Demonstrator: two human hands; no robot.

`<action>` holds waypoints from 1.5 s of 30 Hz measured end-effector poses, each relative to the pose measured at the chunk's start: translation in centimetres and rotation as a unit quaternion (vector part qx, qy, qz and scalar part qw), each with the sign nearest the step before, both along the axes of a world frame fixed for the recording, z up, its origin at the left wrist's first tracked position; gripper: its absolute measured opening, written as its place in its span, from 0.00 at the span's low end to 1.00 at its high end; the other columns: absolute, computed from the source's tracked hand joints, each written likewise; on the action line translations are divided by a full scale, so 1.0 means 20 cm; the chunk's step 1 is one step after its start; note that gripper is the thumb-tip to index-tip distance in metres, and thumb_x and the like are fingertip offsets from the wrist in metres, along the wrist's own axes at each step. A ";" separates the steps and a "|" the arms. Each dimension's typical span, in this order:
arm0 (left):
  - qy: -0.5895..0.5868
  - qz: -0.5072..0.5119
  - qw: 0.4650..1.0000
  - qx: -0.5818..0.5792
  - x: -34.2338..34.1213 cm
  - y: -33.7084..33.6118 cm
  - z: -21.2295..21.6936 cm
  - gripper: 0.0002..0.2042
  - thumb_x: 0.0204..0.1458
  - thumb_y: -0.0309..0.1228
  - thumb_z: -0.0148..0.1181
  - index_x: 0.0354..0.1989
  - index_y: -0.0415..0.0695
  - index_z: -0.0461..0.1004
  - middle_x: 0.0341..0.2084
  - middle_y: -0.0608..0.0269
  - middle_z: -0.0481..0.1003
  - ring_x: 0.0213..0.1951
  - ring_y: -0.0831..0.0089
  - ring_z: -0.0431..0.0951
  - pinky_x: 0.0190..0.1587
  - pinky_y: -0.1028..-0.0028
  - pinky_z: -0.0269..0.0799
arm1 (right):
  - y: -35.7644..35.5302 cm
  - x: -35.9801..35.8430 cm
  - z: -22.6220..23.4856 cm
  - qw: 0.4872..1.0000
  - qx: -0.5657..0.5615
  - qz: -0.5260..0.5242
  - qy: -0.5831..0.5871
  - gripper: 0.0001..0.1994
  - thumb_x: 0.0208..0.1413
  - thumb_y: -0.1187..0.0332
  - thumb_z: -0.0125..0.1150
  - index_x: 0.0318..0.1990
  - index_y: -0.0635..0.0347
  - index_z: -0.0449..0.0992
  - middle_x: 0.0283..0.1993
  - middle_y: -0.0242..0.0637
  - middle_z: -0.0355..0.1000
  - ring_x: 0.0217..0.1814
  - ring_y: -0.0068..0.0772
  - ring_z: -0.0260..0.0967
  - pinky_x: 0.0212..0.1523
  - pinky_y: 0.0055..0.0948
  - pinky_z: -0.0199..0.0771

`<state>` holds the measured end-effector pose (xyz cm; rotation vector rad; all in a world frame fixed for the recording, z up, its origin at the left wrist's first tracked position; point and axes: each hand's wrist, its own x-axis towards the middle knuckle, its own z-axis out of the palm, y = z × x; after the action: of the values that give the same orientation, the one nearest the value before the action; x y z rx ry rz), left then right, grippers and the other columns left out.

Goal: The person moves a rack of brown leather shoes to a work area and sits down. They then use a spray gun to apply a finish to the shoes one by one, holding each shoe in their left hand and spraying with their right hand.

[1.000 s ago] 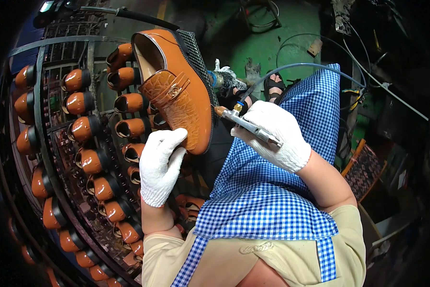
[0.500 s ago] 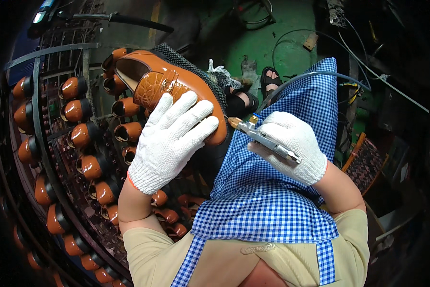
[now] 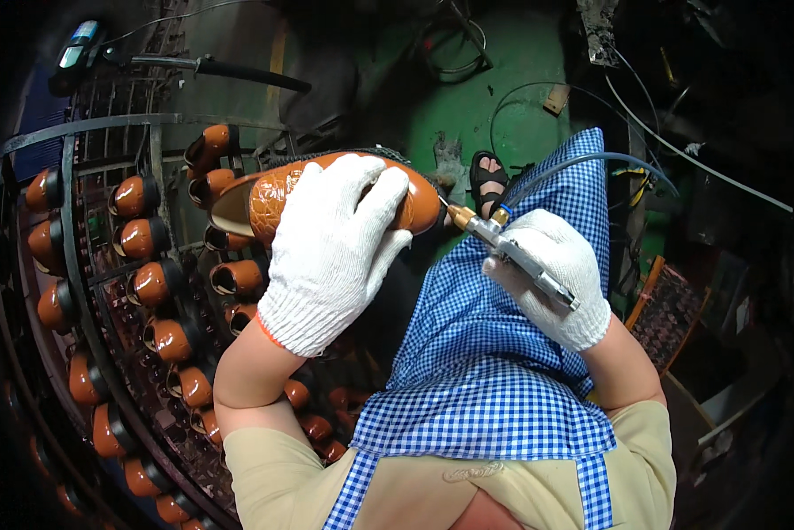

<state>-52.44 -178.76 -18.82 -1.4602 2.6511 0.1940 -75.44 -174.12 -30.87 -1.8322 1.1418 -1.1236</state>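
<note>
Passage: gap between left hand (image 3: 335, 243) and right hand (image 3: 556, 278), over checked apron (image 3: 485, 406) — bounded above by shoe (image 3: 419, 205) and spray gun (image 3: 505, 245). Obstacles: shoe-laden rack (image 3: 72, 238), left — looping hose (image 3: 591, 157), upper right.

Right of the metal rack (image 3: 96, 126) spreads a scuffed green floor (image 3: 525, 57); farther right of the rack, a wood-edged patterned panel (image 3: 671, 311) stands in dim light.

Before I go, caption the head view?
Gloved left hand on brown shoe, right hand holding a hosed metal tool near the toe.
</note>
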 end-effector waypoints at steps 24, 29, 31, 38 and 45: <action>-0.157 0.203 0.966 -0.027 0.07 -0.60 -0.08 0.25 0.66 0.51 0.46 0.50 0.37 0.71 0.48 0.38 0.77 0.48 0.43 0.81 0.53 0.54 0.76 | -0.53 0.46 -0.18 0.989 -0.022 -0.119 -0.086 0.11 0.59 0.59 0.71 0.38 0.57 0.82 0.29 0.40 0.73 0.29 0.42 0.74 0.30 0.36 0.74; -0.151 0.236 0.960 -0.005 0.17 -0.67 -0.08 0.29 0.65 0.56 0.45 0.50 0.38 0.72 0.48 0.36 0.78 0.50 0.43 0.80 0.55 0.55 0.74 | -0.49 0.54 -0.19 0.984 -0.054 -0.109 -0.130 0.12 0.59 0.58 0.70 0.36 0.58 0.82 0.29 0.41 0.72 0.28 0.43 0.73 0.30 0.36 0.74; -0.151 0.252 0.956 0.000 0.20 -0.69 -0.08 0.30 0.64 0.58 0.45 0.51 0.37 0.71 0.48 0.36 0.78 0.49 0.43 0.81 0.55 0.56 0.74 | -0.45 0.55 -0.20 0.989 -0.039 -0.094 -0.110 0.13 0.59 0.57 0.69 0.35 0.58 0.81 0.29 0.42 0.72 0.28 0.43 0.73 0.30 0.36 0.73; -0.156 0.285 0.946 0.001 0.32 -0.74 -0.11 0.37 0.62 0.63 0.44 0.55 0.35 0.70 0.48 0.35 0.79 0.52 0.44 0.80 0.56 0.57 0.72 | -0.33 0.59 -0.21 0.991 -0.046 -0.069 -0.104 0.13 0.60 0.57 0.68 0.34 0.57 0.81 0.29 0.42 0.71 0.28 0.42 0.73 0.29 0.36 0.74; -0.112 0.334 0.936 -0.012 0.43 -0.75 -0.15 0.38 0.59 0.66 0.48 0.54 0.36 0.72 0.46 0.42 0.80 0.47 0.55 0.81 0.54 0.62 0.73 | -0.19 0.63 -0.23 0.993 -0.088 -0.055 -0.050 0.13 0.58 0.55 0.69 0.44 0.52 0.84 0.29 0.38 0.74 0.29 0.39 0.75 0.29 0.34 0.76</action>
<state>-43.80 -193.69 -21.89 -2.1876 1.9012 0.0397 -62.77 -177.86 -35.39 -1.8401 1.1279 -1.4026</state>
